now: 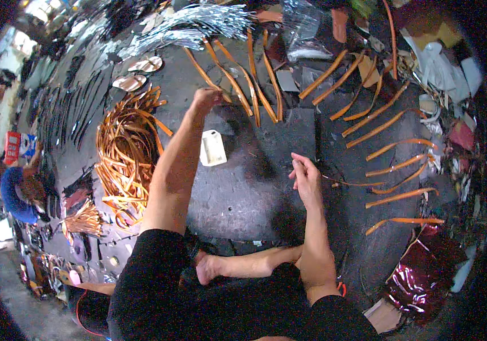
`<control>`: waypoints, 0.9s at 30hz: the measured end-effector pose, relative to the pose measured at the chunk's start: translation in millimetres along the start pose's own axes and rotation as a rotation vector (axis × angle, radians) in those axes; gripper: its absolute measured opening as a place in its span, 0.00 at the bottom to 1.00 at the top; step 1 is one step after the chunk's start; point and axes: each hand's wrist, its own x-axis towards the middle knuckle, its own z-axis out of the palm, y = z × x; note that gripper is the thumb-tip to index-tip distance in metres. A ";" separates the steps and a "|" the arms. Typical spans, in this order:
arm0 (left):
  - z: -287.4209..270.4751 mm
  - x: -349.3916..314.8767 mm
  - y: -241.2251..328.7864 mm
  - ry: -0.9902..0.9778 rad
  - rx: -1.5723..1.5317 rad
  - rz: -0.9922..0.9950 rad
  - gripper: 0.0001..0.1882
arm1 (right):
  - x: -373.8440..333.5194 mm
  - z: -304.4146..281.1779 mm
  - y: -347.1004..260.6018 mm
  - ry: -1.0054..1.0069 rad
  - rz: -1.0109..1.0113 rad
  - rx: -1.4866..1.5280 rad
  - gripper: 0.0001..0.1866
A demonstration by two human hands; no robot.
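Orange-brown flat strip (pixel 199 67) lies at our left hand (pixel 206 98), upper centre, its grip unclear to us; mid-frame, our right hand (pixel 307 175) has fingers apart.

A silvery heap of thin strips (pixel 206 25) lies beyond the left hand (pixel 206 98), two pale flat sandals (pixel 128 83) left of that hand; crumpled, glossy dark-red sheeting (pixel 422 278) lies well right of the right hand (pixel 306 174).
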 end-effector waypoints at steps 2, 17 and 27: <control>-2.8 -12.1 9.2 0.225 0.510 -0.240 0.14 | 0.0 8.8 -1.3 -0.019 -0.014 -0.032 0.16; -125.1 -271.6 125.3 0.933 0.986 -0.013 0.22 | -4.7 30.1 26.4 0.005 -0.179 -0.177 0.19; -157.3 -302.0 204.0 0.898 0.550 0.372 0.14 | -40.9 61.4 3.1 -0.148 -0.255 -0.172 0.17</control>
